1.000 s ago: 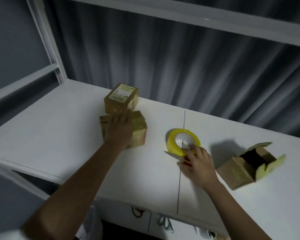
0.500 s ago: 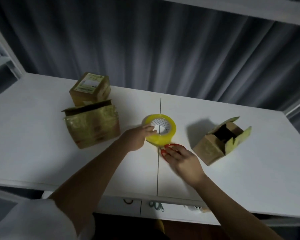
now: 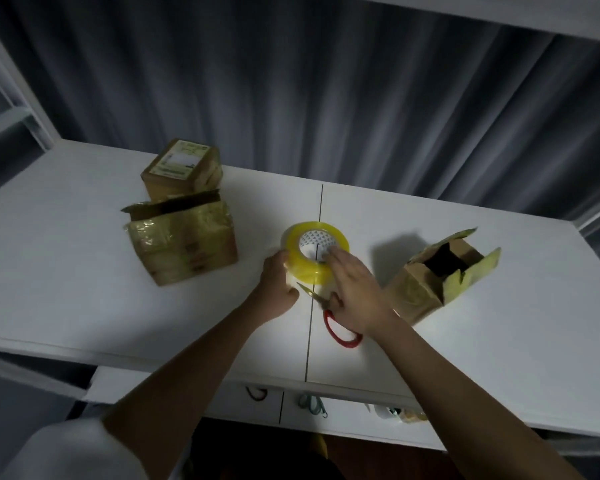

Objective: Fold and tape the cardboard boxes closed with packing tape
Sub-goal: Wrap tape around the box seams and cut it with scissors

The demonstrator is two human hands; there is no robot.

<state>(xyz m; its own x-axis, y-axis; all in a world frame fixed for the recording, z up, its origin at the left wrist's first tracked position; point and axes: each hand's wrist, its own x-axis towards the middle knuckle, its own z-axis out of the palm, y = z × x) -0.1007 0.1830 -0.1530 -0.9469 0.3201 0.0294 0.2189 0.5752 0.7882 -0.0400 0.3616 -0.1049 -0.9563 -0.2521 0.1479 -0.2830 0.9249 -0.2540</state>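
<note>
Fingers of the left hand [image 3: 278, 280] curl against the tape roll [image 3: 315, 251]; the right hand [image 3: 355, 292] lies flat-fingered over its near rim. The scissors [image 3: 329, 315] just below could snag a wrist.

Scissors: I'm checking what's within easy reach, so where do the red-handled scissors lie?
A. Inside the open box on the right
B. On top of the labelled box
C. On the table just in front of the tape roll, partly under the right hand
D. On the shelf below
C: the scissors lie flat on the table, just nearer than the tape roll, partly under the right hand.
</note>
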